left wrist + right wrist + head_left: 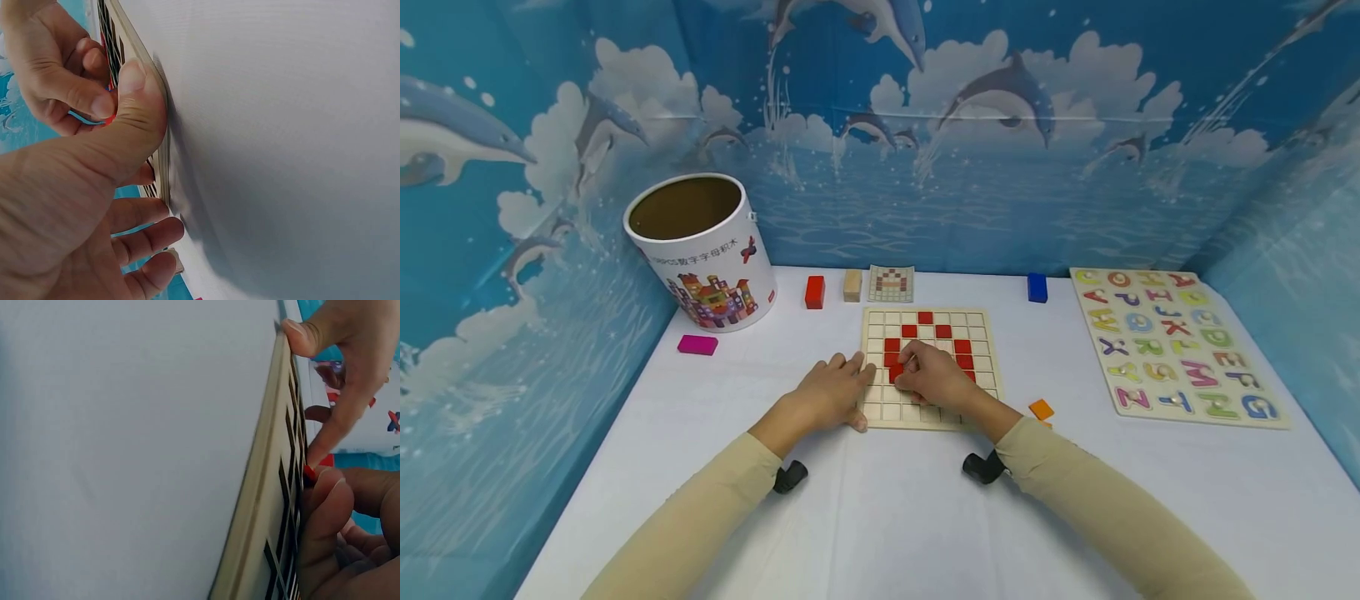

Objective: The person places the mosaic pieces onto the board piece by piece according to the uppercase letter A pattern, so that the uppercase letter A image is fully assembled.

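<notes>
A square wooden grid board (880, 413) lies on the white table, with several red tiles (925, 317) set in its cells in an arch-like pattern. My right hand (936, 377) is over the middle of the board, and its thumb and fingertips pinch a small red tile (309, 474) close to the surface. My left hand (829, 393) rests against the board's left side. In the left wrist view its thumb (140, 103) presses the board's edge while the other fingers are extended. The right hand covers some central cells.
Orange tiles (1041, 409) lie beside the right forearm. Behind the board are a patterned card (891, 284), a plain wooden block (852, 285), a red block (815, 292) and a blue block (1037, 287). A bucket (722, 292) and magenta block (697, 344) stand left; a letter puzzle (1180, 346) lies right.
</notes>
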{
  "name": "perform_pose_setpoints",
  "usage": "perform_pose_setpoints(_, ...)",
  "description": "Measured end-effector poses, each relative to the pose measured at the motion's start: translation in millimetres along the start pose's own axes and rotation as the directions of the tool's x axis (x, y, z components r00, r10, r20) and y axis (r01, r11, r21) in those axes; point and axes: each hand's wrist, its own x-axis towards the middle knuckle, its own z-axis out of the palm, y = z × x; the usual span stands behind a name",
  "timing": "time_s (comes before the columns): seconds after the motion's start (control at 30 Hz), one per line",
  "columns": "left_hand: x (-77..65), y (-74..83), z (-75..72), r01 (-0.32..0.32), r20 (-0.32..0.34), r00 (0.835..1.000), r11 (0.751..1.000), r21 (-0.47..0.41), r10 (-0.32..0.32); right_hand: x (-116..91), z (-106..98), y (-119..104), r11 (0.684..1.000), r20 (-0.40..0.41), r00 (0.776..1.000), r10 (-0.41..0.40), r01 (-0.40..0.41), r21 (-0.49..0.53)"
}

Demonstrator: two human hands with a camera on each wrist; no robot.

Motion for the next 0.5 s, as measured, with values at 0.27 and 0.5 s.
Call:
perform_pose_setpoints(0.27,0.4,0.7,0.9,-0.011,0.000,1.000,1.000,0.021,0.011,3.2,9.1,-1.9,0.982,-0.061,0.998,-0.004,-0.008,-0.191)
perform_pose_setpoints(0.5,-0.2,-0.6,0.0,-0.004,-0.005,1.000,1.000,0.004,0.004,-9.1,-6.6,-3.1,0.987,-0.056,0.997,-0.048,0.039,-0.158)
